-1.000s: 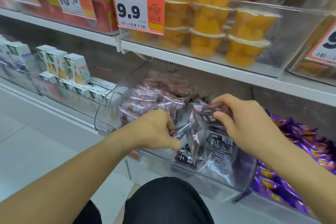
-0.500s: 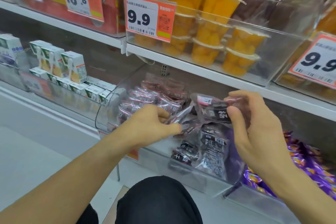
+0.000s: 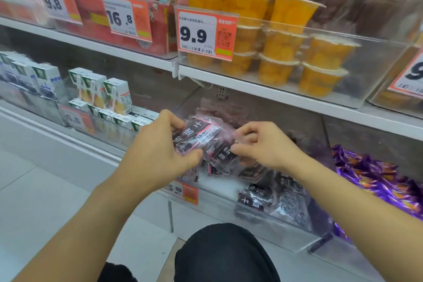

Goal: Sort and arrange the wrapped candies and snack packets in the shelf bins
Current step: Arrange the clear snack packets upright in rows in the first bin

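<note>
Glossy dark film with pink edges wraps the packets (image 3: 201, 139) that both hands hold up together, over the back of the clear bin (image 3: 263, 224) on the lower shelf. The left hand (image 3: 158, 151) curls round the bunch from its left side, thumb underneath; the right hand (image 3: 263, 146) pinches its right edge with bent fingers, though blur hides exactly how many packets it has. More packets (image 3: 272, 199) lie loose at the bin's front. These look light, soft and slick, likely to slide over one another and fan out if squeezed at one corner. Gripping across the flat faces, with the sealed edges squared up, should keep the bunch together when setting it down in a row.
</note>
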